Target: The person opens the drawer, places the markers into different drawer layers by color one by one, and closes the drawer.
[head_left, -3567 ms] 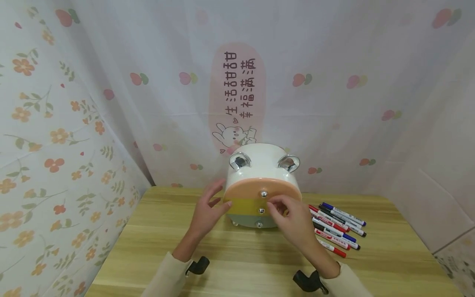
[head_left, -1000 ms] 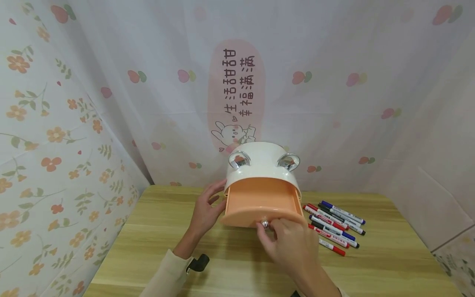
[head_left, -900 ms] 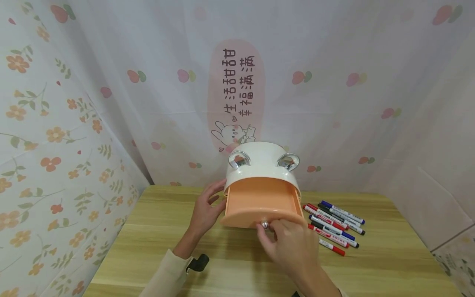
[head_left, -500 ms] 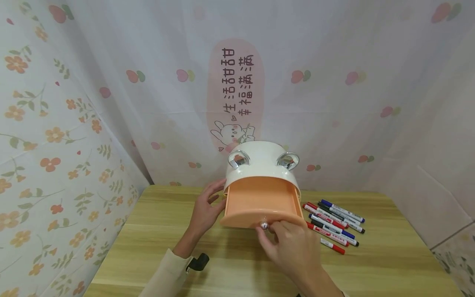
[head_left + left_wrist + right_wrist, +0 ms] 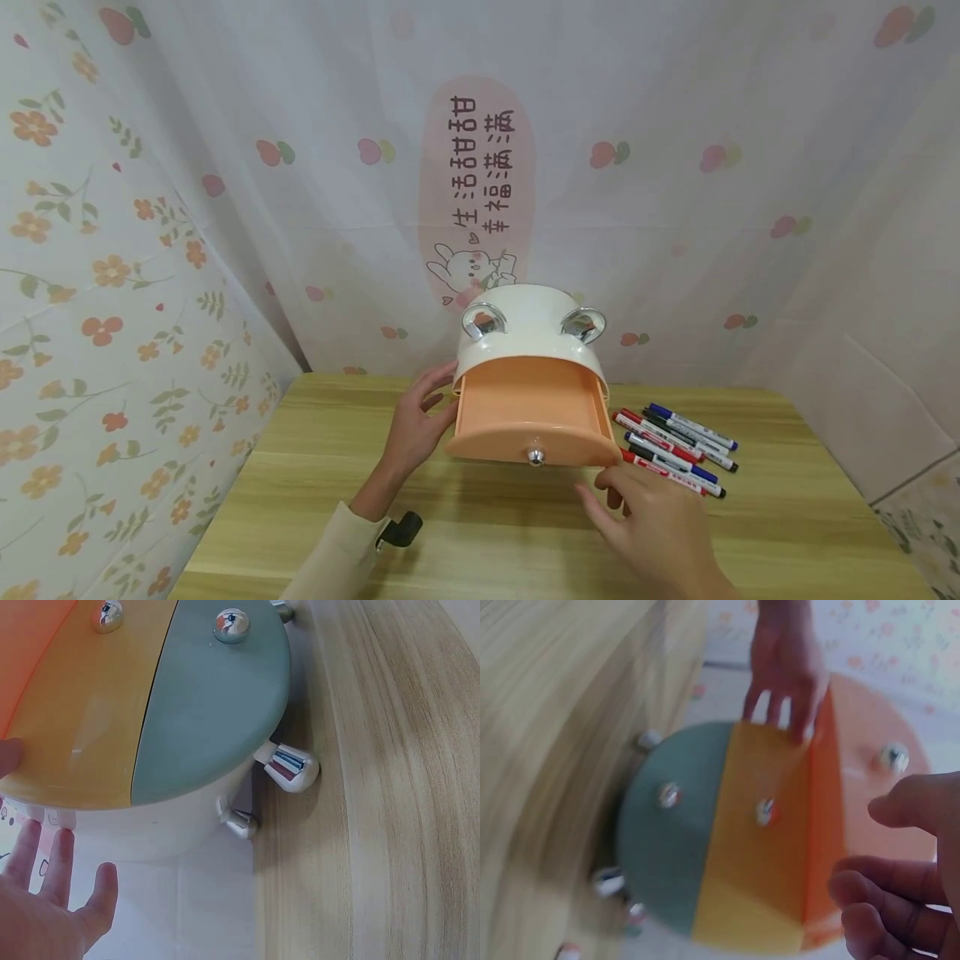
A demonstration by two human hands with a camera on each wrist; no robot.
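Observation:
A small white drawer box (image 5: 528, 333) with silver ear-like rings stands on the table. Its top orange drawer (image 5: 487, 442) is pulled out, and no contents show inside. The silver knob (image 5: 536, 456) on that drawer's front is free. My left hand (image 5: 412, 429) rests its extended fingers against the box's left side. My right hand (image 5: 652, 517) is just right of the drawer front, fingers loosely bent and holding nothing. Below, the yellow drawer (image 5: 97, 727) and the green drawer (image 5: 210, 712) are closed in the left wrist view.
Several capped markers (image 5: 678, 437) in red, blue and black lie in a loose pile right of the box, partly behind my right hand. A patterned curtain (image 5: 675, 250) hangs behind the wooden table (image 5: 300, 467). Silver feet (image 5: 292, 769) raise the box.
Earlier the orange drawer was closed; my right hand pulled it out by its knob. Since then it has let go of the knob and moved right. My left hand has stayed at the box's side.

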